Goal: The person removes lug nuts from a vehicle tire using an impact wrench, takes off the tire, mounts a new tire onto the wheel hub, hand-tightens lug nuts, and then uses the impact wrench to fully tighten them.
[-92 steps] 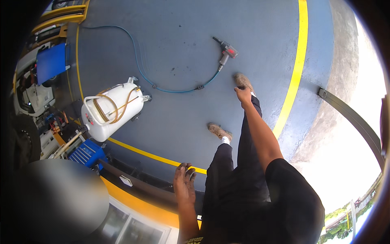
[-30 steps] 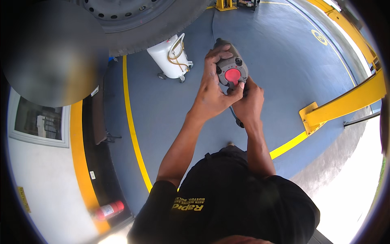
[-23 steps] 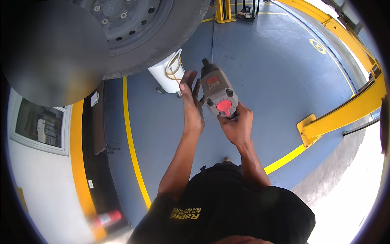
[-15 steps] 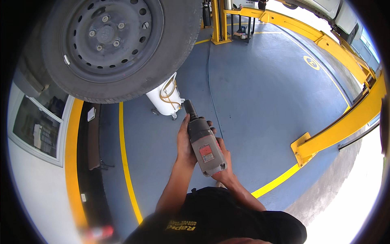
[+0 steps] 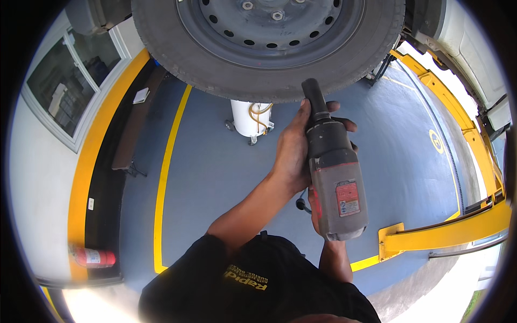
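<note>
A grey and black impact wrench (image 5: 338, 167) is held out in front of me, with a long black socket (image 5: 313, 96) on its nose tilted up toward the wheel. My left hand (image 5: 292, 148) wraps the front of the tool from the left and below, its fingertips showing on the far side. Behind the tool's rear body my right hand (image 5: 316, 218) holds it at the grip, mostly hidden. Just ahead hangs a raised wheel with a black tyre (image 5: 242, 83) and grey steel rim (image 5: 269, 54). Lug nuts (image 5: 277, 15) show at its hub. The socket tip overlaps the tyre's lower edge in view; whether they touch I cannot tell.
A white wheeled tank (image 5: 246, 121) with a coiled hose stands on the floor beneath the tyre. At right is a yellow lift arm (image 5: 447, 229). Along the left wall are a brown bench (image 5: 139, 126) and a red fire extinguisher (image 5: 97, 257).
The wheel now sits nearer and more central in my view. Both hands have brought the impact wrench up and to the right, its socket now in front of the tyre's lower edge.
</note>
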`<state>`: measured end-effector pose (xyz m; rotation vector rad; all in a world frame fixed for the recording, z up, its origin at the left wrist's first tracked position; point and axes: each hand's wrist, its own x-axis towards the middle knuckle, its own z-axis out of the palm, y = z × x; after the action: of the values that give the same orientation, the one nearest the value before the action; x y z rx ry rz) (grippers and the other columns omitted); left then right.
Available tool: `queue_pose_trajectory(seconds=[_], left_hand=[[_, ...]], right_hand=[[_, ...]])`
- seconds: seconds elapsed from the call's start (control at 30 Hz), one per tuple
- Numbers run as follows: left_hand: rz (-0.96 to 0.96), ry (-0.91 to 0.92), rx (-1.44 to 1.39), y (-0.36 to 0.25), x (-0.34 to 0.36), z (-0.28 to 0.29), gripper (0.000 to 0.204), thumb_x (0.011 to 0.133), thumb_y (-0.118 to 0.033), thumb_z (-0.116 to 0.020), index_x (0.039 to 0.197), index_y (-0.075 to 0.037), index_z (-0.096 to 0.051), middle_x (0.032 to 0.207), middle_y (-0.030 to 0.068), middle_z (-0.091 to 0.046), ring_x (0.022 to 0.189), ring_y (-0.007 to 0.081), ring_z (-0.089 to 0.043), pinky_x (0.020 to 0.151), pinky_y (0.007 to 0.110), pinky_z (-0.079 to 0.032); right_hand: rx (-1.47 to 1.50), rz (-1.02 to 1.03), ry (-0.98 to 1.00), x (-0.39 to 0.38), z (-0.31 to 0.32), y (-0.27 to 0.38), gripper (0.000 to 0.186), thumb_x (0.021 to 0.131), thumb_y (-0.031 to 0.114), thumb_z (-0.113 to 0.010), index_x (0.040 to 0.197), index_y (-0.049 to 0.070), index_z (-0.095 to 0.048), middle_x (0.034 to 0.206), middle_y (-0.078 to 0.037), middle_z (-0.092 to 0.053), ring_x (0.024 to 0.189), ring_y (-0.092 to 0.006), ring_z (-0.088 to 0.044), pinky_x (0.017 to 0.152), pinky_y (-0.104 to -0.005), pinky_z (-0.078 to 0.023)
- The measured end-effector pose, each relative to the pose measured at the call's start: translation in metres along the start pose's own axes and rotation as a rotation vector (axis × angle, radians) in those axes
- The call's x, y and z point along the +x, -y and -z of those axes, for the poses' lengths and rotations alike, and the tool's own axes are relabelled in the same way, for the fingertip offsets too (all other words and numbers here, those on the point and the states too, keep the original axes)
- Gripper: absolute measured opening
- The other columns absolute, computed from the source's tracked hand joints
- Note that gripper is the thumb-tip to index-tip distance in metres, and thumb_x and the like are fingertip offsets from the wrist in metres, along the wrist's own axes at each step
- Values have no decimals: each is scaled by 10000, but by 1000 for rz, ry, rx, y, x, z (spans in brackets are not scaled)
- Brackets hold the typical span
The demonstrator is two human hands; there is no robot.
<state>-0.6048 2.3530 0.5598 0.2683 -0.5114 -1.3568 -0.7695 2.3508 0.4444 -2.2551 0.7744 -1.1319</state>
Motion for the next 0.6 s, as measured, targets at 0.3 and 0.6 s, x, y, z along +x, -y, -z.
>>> queue_pose_trajectory(seconds=[0.3,0.6], left_hand=[[-9,151,36,-123,77,-9,562,1068,-360,-233,1241,42,-585,1209,186,-667,1062,328,-652,986,489,-520],[61,265,-121,-131,116,18,481,1070,-347,-349,1252,29,-587,1265,168,-662,1171,291,-620,1081,458,-446]], right_hand=[[197,41,-285,157,-45,106,101,926,38,-654,1023,13,-671,801,-40,-627,685,-94,-567,580,-276,-468],[677,-307,-336,192,-48,125,112,896,31,-648,992,-16,-615,823,-63,-599,665,-119,-539,554,-297,-454]])
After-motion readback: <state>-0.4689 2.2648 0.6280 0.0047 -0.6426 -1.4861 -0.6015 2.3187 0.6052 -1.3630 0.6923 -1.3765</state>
